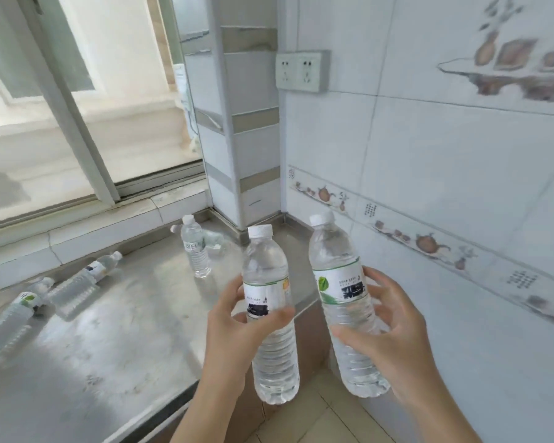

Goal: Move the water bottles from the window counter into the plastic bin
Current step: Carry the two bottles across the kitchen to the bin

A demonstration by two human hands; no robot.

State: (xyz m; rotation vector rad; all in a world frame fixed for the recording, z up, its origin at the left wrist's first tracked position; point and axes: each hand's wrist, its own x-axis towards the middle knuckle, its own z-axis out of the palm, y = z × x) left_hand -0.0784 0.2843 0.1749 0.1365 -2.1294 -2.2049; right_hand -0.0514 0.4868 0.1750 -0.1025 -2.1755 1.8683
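Holding two bottles, one per hand, both lifted clear of the worktop (115,330) and hanging past its right edge, over the floor tiles.

Left hand (234,318): grip wrapped round the label band of the left bottle (271,314), thumb across the front. Bottle upright, cap on, looks full.

Right hand (387,327): grip round the right bottle (343,302) just below its label, fingers behind, thumb in front. Bottle tilted slightly, cap leaning left. Cap on, full.

Left on the worktop:
- one standing bottle (195,247) near the back right corner, upright;
- something clear and crumpled just behind it, towards the corner, possibly another bottle on its side; cannot tell;
- one lying bottle (82,279) by the back edge, cap pointing towards the corner;
- one more lying bottle (10,318) at the left edge of view, partly cut off, with what may be a further one between these two; blur prevents a firm count.

Bin: not in view. Cannot say how many bottles are already in it.

Judgement: task is mid-run. These two are in transit and not yet deposited; at least three remain on the worktop, maybe five. Expect two or three more two-handed trips. The lying ones may roll when touched, so take them by the body.
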